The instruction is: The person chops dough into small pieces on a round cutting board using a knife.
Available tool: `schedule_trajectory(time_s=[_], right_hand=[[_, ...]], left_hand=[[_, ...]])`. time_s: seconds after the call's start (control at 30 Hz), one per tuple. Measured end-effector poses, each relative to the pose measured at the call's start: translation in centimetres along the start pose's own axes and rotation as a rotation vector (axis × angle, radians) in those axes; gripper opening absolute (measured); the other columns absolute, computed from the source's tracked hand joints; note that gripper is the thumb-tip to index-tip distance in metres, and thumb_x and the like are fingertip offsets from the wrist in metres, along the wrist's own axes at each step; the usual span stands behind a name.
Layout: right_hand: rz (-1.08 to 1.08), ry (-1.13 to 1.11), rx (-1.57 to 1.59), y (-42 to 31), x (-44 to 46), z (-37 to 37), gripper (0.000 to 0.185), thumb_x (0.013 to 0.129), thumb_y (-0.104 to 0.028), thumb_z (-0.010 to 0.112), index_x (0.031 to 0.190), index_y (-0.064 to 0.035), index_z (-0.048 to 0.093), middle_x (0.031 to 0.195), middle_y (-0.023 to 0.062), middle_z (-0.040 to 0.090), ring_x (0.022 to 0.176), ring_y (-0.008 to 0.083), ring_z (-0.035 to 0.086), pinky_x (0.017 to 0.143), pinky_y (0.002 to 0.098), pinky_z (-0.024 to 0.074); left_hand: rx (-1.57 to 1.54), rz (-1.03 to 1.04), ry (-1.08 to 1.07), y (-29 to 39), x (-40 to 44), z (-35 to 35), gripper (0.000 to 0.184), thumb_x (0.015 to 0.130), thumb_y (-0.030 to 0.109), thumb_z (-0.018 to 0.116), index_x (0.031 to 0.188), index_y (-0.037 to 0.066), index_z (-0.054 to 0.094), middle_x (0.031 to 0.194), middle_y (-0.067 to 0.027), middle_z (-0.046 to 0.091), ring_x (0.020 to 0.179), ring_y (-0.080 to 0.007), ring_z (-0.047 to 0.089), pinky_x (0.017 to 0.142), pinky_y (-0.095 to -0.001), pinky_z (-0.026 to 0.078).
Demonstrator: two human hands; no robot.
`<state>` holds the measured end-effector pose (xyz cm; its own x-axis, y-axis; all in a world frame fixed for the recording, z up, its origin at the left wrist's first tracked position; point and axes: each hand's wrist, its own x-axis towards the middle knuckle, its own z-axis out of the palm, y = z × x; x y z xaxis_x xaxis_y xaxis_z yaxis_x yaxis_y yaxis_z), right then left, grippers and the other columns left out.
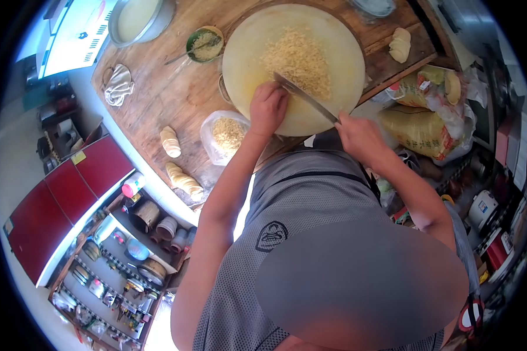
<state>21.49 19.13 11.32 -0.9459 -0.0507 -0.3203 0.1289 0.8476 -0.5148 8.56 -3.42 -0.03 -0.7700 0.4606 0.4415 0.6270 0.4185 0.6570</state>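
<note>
A round, pale chopping board (240,52) lies on the wooden table with a heap of finely chopped yellowish food (295,58) spread over it. My right hand (360,137) is closed around the handle of a long knife (310,100), whose blade slants across the board beside the heap. At the blade's far end, my left hand (267,108) has its fingers curled in against the knife. The fingertips are partly hidden. Just left of my left forearm sits a clear plastic bag (209,140) holding more of the chopped food.
On the wooden table (152,88) are a green bowl (205,45) with a spoon, a large metal basin (139,20), a cloth (119,85) and sliced pale pieces (183,178). Another sliced piece (400,45) lies right of the board. Sacks (418,128) stand beside the table.
</note>
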Motion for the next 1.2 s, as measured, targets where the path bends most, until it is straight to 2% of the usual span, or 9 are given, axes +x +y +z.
schedule_trajectory(time_s=[0.37,0.7,0.77,0.8,0.87,0.9,0.97,1.1,1.2], right_hand=[[-0.046,0.013,0.003,-1.9,5.8,2.8,0.015,0.095,-0.013,0.051,0.096,-0.0020,0.061,0.076,0.0241,0.068,0.074,0.0480,0.068,0.067,0.0579,0.0529],[0.081,-0.081,0.046,0.3,3.5,1.1,0.024,0.100,-0.025,0.055,0.097,-0.0018,0.062,0.087,0.0248,0.069,0.087,0.0462,0.067,0.076,0.0566,0.0521],[0.062,-0.087,0.058,1.0,4.2,1.1,0.025,0.100,-0.026,0.056,0.097,-0.0019,0.062,0.087,0.0250,0.069,0.087,0.0464,0.067,0.076,0.0568,0.0515],[0.046,-0.069,0.069,0.9,4.6,1.1,0.026,0.100,-0.027,0.056,0.096,-0.0020,0.062,0.087,0.0249,0.069,0.087,0.0470,0.066,0.075,0.0570,0.0509],[0.032,-0.047,0.085,0.7,5.4,1.3,0.027,0.100,-0.028,0.057,0.095,-0.0021,0.062,0.087,0.0249,0.069,0.086,0.0475,0.066,0.075,0.0572,0.0504],[0.019,-0.029,0.107,0.6,5.7,1.2,0.027,0.100,-0.028,0.057,0.095,-0.0019,0.062,0.086,0.0250,0.068,0.085,0.0477,0.065,0.075,0.0570,0.0503],[0.010,-0.006,0.130,0.4,6.2,1.3,0.028,0.100,-0.029,0.057,0.095,-0.0018,0.062,0.086,0.0251,0.068,0.085,0.0479,0.065,0.074,0.0568,0.0502],[0.020,0.139,0.277,0.3,6.2,1.5,0.030,0.099,-0.029,0.060,0.092,0.0000,0.061,0.083,0.0267,0.066,0.083,0.0485,0.064,0.072,0.0551,0.0497],[0.063,0.210,0.406,0.5,5.8,1.6,0.031,0.098,-0.028,0.062,0.090,0.0014,0.061,0.081,0.0274,0.065,0.082,0.0486,0.064,0.070,0.0533,0.0492]], left_hand=[[0.009,-0.013,-0.023,-0.1,0.0,0.0,0.014,0.077,0.001,0.077,0.089,0.004,0.071,0.103,-0.0115,0.066,0.099,-0.0343,0.064,0.086,-0.0431,0.053],[-0.048,0.004,-0.039,-0.5,-0.1,-0.5,0.013,0.080,0.002,0.080,0.091,0.004,0.072,0.103,-0.0110,0.068,0.098,-0.0308,0.065,0.087,-0.0386,0.053],[-0.327,-0.275,0.046,-1.2,-0.4,-0.8,0.010,0.086,0.002,0.075,0.094,0.002,0.071,0.106,-0.0127,0.068,0.101,-0.0323,0.066,0.090,-0.0391,0.053],[-0.328,-0.273,0.038,-1.6,-0.4,-0.8,0.010,0.086,0.002,0.075,0.094,0.002,0.071,0.106,-0.0127,0.068,0.101,-0.0323,0.066,0.090,-0.0391,0.053],[-0.475,-0.546,0.166,-2.4,-0.2,-0.7,0.008,0.091,0.003,0.071,0.098,0.001,0.070,0.109,-0.0150,0.068,0.103,-0.0328,0.066,0.093,-0.0387,0.052],[-0.475,-0.543,0.161,-2.1,-0.1,-0.8,0.008,0.091,0.003,0.071,0.098,0.001,0.070,0.109,-0.0150,0.068,0.103,-0.0328,0.066,0.093,-0.0387,0.052],[-0.276,-0.291,-0.023,-1.5,0.2,-1.0,0.011,0.091,0.003,0.069,0.102,0.000,0.068,0.108,-0.0171,0.068,0.103,-0.0352,0.065,0.093,-0.0408,0.052],[-0.176,-0.189,-0.010,-0.1,-0.3,-1.1,0.014,0.091,0.003,0.070,0.104,0.001,0.068,0.113,-0.0161,0.067,0.104,-0.0328,0.065,0.092,-0.0391,0.053],[-0.004,-0.046,-0.025,1.3,-0.9,-1.2,0.019,0.086,0.004,0.073,0.105,0.003,0.069,0.116,-0.0154,0.065,0.107,-0.0364,0.062,0.092,-0.0421,0.052]])
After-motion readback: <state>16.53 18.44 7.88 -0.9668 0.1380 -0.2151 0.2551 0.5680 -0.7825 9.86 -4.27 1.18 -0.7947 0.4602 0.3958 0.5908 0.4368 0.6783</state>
